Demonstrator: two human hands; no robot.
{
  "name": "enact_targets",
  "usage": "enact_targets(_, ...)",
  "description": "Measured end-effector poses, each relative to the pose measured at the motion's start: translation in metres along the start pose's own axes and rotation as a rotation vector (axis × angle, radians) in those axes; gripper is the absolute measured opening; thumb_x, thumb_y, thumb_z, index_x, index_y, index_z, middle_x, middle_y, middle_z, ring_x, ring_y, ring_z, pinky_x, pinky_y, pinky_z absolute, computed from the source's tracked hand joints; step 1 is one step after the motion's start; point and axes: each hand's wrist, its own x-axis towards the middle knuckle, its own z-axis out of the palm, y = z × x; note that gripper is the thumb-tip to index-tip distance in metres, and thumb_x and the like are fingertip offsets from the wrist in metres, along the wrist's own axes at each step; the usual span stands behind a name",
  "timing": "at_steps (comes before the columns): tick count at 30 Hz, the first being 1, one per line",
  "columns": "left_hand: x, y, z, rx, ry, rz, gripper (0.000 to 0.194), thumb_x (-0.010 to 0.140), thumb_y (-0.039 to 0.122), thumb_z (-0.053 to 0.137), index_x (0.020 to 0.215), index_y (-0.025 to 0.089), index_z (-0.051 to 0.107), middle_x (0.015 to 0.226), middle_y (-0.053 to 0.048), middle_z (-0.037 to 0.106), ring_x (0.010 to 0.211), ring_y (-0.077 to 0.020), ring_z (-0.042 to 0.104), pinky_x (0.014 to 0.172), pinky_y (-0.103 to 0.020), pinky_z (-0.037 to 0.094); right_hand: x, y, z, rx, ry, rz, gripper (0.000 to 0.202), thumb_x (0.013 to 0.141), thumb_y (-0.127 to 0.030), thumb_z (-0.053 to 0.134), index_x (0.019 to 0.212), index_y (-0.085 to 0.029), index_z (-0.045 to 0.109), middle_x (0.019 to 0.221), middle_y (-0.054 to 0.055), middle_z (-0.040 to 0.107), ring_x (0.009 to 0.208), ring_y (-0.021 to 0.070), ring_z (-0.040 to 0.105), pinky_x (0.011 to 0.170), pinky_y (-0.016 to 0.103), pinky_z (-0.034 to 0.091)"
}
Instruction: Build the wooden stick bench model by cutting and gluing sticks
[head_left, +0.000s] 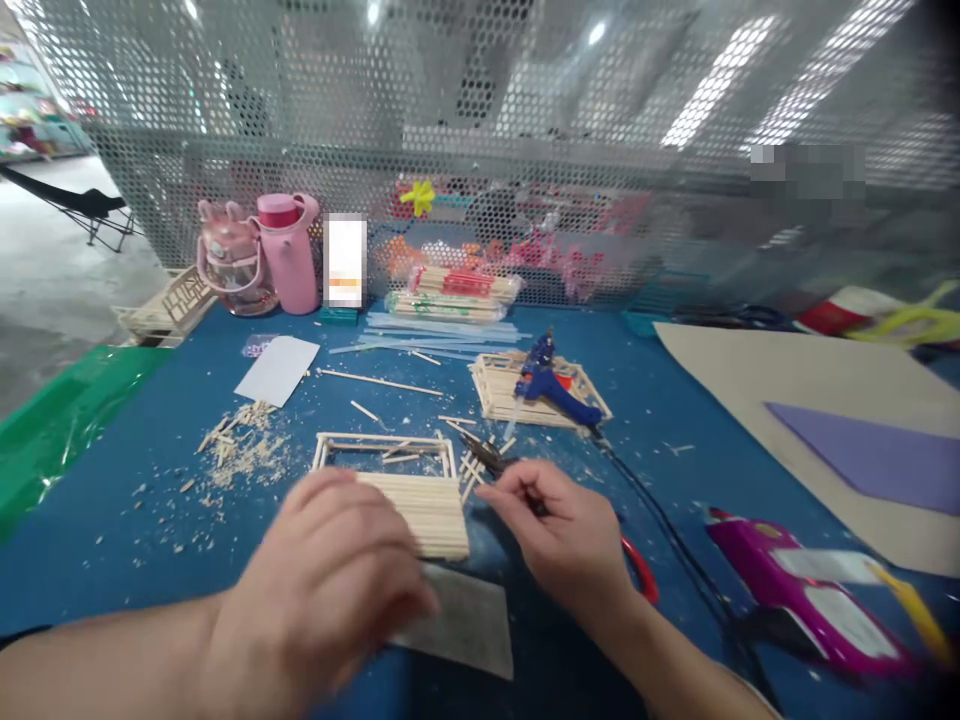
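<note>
My right hand (566, 535) is closed around pliers (484, 455) with dark jaws pointing up and left. Their red handle (641, 570) shows beneath the hand. My left hand (337, 580), blurred, has its fingers curled together in front of a small frame of wooden sticks (420, 515); its fingertips are hidden, so I cannot make out what is in them. The frame has a panel of sticks laid side by side and an open part behind. Short cut sticks (471, 470) lie near the plier jaws. A grey translucent sheet (472, 620) lies below the frame.
A blue glue gun (555, 390) rests on another stick structure (495, 390), its cord trailing right. Glue sticks (442, 335), wood scraps (244, 440) and a white card (277, 370) lie around. Two pink bottles (289, 255) stand behind; a magenta tool (810, 600) lies right.
</note>
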Motion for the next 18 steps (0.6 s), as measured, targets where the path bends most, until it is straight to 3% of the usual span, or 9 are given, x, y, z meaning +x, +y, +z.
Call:
enact_targets(2,0.001,-0.025,-0.01,0.026,0.006,-0.071,0.013,0.083,0.022,0.051,0.08,0.023,0.063,0.075,0.0,0.067,0.077,-0.0145,0.06,0.08,-0.03,0.045,0.0,0.0,0.0,0.013,0.016,-0.013,0.022,0.074,-0.029,0.062,0.056,-0.019,0.054,0.044,-0.004,0.054,0.037,0.0085,0.047,0.036,0.018,0.036)
enact_targets(4,0.003,-0.058,-0.015,0.117,0.059,-0.295,0.021,0.086,0.027,0.045,0.078,0.022,0.064,0.077,-0.002,0.069,0.076,-0.0159,0.061,0.073,-0.029,0.046,-0.001,0.0,0.0,0.009,0.029,-0.022,0.021,0.073,-0.028,0.063,0.056,-0.019,0.055,0.045,-0.003,0.057,0.039,0.0094,0.05,0.039,0.019,0.038)
enact_targets(6,0.006,-0.091,-0.014,0.171,0.126,-0.524,0.024,0.084,0.034,0.046,0.08,0.02,0.064,0.081,-0.003,0.069,0.074,-0.0163,0.061,0.069,-0.027,0.046,-0.001,0.001,0.0,-0.012,0.038,-0.031,0.02,0.075,-0.027,0.061,0.058,-0.019,0.057,0.047,-0.003,0.058,0.041,0.01,0.051,0.041,0.019,0.039)
enact_targets(9,0.011,-0.128,-0.006,0.163,0.162,-0.7,0.026,0.082,0.037,0.047,0.082,0.018,0.064,0.082,-0.004,0.069,0.069,-0.0156,0.06,0.066,-0.026,0.044,0.0,0.002,0.0,-0.029,0.031,-0.038,0.022,0.08,-0.028,0.056,0.06,-0.019,0.056,0.046,-0.003,0.056,0.042,0.01,0.051,0.043,0.02,0.039)
enact_targets(13,0.027,-0.151,0.008,0.218,0.077,-0.685,0.03,0.08,0.042,0.047,0.069,0.017,0.061,0.066,-0.003,0.065,0.061,-0.0151,0.057,0.06,-0.025,0.039,0.002,0.004,0.0,0.004,0.01,-0.017,0.025,0.082,-0.028,0.052,0.059,-0.018,0.054,0.046,-0.003,0.055,0.042,0.0097,0.051,0.045,0.02,0.039)
enact_targets(18,0.058,-0.168,0.023,0.36,-0.226,-0.551,0.036,0.084,0.041,0.04,0.074,0.017,0.065,0.073,-0.008,0.068,0.069,-0.0201,0.06,0.059,-0.027,0.037,0.004,0.007,0.0,0.022,0.005,-0.013,0.023,0.082,-0.027,0.052,0.061,-0.019,0.058,0.049,-0.004,0.057,0.045,0.0092,0.053,0.048,0.018,0.041)
